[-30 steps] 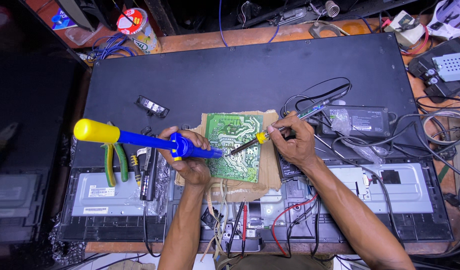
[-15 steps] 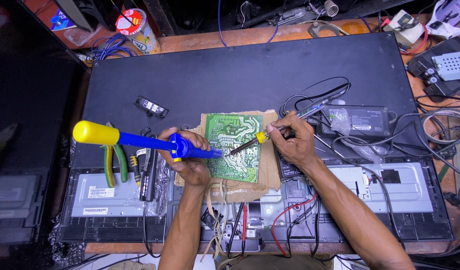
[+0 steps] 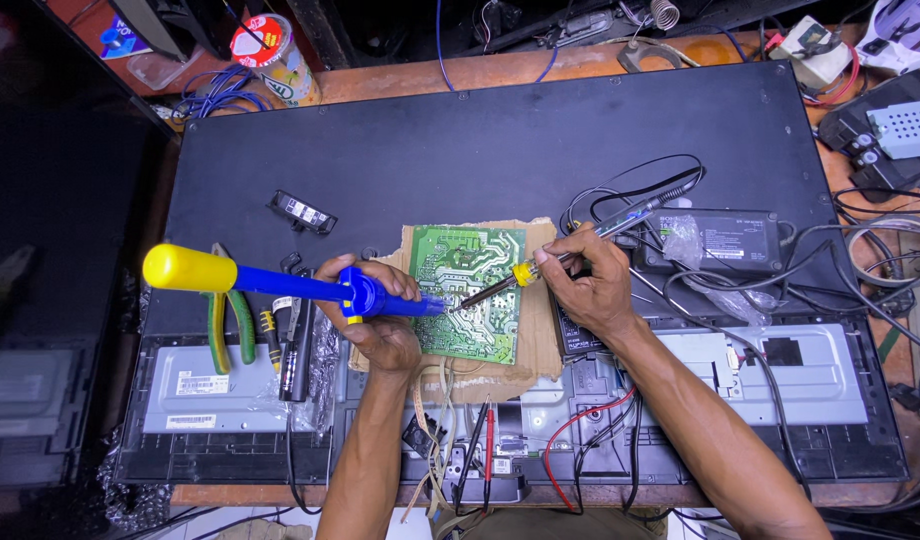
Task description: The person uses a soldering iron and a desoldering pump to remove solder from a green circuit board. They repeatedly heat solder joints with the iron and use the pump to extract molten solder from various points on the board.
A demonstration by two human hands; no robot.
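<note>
My left hand is wrapped tight round the blue barrel of the pump, its nozzle touching the green board and its yellow plunger sticking out far to my left. My right hand pinches the iron like a pen, fingers closed near the yellow collar, tip resting on the board just beside the nozzle. The 2 tips meet on the solder side near the board's left middle.

The board lies on a scrap of cardboard, which sits on the dark panel, and I see nothing clamping it. I judge that a hard push from either tool could slide it, and the tip could skate across neighbouring tracks and bridge them.

If I hold the heat too long, a pad may lift. If the nozzle leans on the tip, it may melt.

The iron's cord loops back over the black adapter; a snag there could jerk my right hand. The long plunger end hangs over the pliers, so the recoil could nudge my aim.
</note>
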